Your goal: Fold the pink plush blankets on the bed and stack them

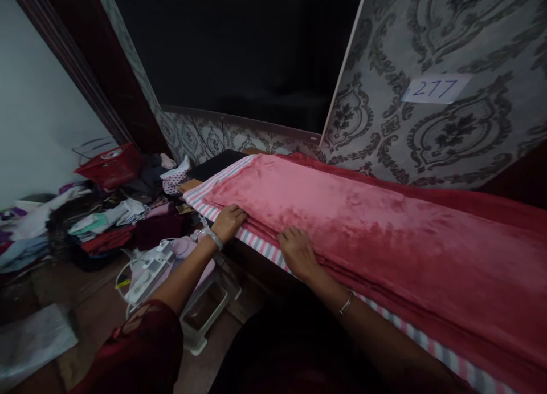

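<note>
A pink-red plush blanket (342, 217) lies folded in layers along a long surface, running from the centre to the lower right. Beneath it a striped cloth (258, 244) in pink, white and grey shows along the near edge and the far left end. My left hand (229, 222) grips the blanket's folded near edge close to its left end, fingers curled over the top. A short way to the right, my right hand (296, 250) holds the same edge, its fingers bent on the plush. Both thumbs are mostly hidden.
A big dark television (243, 52) hangs behind the blanket. Piles of clothes (106, 226) and a red basket (110, 165) are at left. A white plastic stool (205, 314) with a power strip (149, 271) stands below my left arm. A paper marked 277 (438, 88) is on the wall.
</note>
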The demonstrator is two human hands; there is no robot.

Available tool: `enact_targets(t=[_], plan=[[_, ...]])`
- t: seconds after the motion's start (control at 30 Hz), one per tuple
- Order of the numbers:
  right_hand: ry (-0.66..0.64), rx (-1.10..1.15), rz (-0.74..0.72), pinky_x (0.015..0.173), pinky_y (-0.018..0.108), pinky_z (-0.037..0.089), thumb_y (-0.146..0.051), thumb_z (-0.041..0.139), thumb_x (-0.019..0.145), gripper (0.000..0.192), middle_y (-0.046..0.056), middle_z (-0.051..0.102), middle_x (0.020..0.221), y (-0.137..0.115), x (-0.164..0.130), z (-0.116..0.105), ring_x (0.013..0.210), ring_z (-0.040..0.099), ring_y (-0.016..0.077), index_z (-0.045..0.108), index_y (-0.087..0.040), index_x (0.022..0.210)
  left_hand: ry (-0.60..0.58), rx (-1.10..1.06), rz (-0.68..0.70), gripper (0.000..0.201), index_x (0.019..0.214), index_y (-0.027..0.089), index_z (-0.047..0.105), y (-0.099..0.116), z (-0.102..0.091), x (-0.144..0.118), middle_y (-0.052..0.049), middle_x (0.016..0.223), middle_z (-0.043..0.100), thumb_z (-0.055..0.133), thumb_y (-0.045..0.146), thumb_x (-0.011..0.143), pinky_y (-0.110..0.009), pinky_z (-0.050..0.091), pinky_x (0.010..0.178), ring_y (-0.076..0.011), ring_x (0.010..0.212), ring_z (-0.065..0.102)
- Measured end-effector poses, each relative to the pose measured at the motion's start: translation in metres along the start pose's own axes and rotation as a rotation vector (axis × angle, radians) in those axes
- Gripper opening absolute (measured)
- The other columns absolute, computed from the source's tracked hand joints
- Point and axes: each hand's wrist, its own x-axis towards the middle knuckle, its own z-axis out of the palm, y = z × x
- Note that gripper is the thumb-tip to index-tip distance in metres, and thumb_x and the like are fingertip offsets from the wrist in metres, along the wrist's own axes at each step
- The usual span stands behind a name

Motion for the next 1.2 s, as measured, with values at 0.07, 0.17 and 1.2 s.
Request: enact_targets(t=[0.07, 0.17, 1.2], plan=[[0.042, -0.002, -0.005, 0.077, 0.034, 0.033, -0.006, 0.055, 0.093, 0.018, 0.008, 0.064, 0.089, 0.0, -0.004, 0.004, 0.087, 0.05, 0.0218, 0.068, -0.018, 0.088, 0.086, 0.007, 0.011, 0.025, 0.098, 0.018, 0.071, 0.001, 0.003, -0.009, -0.01, 0.099, 0.073, 0.047, 0.014, 0.095, -0.039, 0.047, 0.08, -0.0246, 0.092, 0.059], [0.066, -0.002, -0.017, 0.076, 0.034, 0.032, -0.005, 0.057, 0.091, 0.017, 0.007, 0.064, 0.088, -0.001, -0.006, 0.009, 0.086, 0.051, 0.0218, 0.068, -0.018, 0.088, 0.136, 0.028, -0.021, 0.024, 0.101, 0.02, 0.072, 0.001, 0.006, -0.02, -0.01, 0.103, 0.073, 0.049, 0.016, 0.094, -0.04, 0.045, 0.079, -0.0252, 0.098, 0.059], [0.151, 0.011, 0.015, 0.075, 0.034, 0.034, -0.006, 0.059, 0.089, 0.014, 0.007, 0.063, 0.086, 0.0, -0.017, 0.009, 0.084, 0.048, 0.022, 0.068, -0.017, 0.089, 0.056, 0.117, -0.306, 0.023, 0.096, 0.017, 0.073, -0.059, -0.007, -0.04, -0.013, 0.097, 0.073, 0.05, 0.019, 0.092, -0.042, 0.045, 0.073, -0.0301, 0.093, 0.06]])
